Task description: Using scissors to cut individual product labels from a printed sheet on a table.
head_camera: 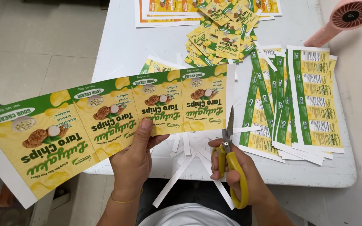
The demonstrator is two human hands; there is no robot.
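A: Left hand (134, 161) pinches the printed label strip (105, 121) above the bench (122, 46); right hand (235, 169) grips yellow scissors (230, 161), blades slightly parted.

B: Best keep the strip taut, blades on the white seam.

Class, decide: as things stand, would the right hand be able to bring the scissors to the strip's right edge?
Probably yes. The right hand holds the yellow scissors, blades pointing up just beside the label strip held by the left hand; nothing lies between.
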